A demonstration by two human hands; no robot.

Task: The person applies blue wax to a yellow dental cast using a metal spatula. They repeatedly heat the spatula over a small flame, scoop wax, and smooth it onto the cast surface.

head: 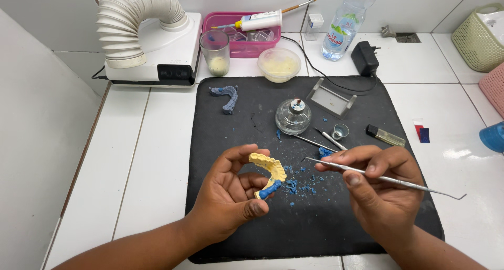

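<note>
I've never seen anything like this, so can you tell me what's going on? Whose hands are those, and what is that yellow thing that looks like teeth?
The one picture comes from a camera worn on a person's head, looking down at their own two bare hands. The left hand holds a yellow teeth model with a blue wax bit on one end. The right hand holds a thin metal tool. Under them lies a black mat sprinkled with blue crumbs. Also on the mat: a small glass burner, a grey-blue teeth model, a lighter and more metal tools. Behind the mat stand a white machine with a hose, a cup, a bowl and a water bottle.
</note>
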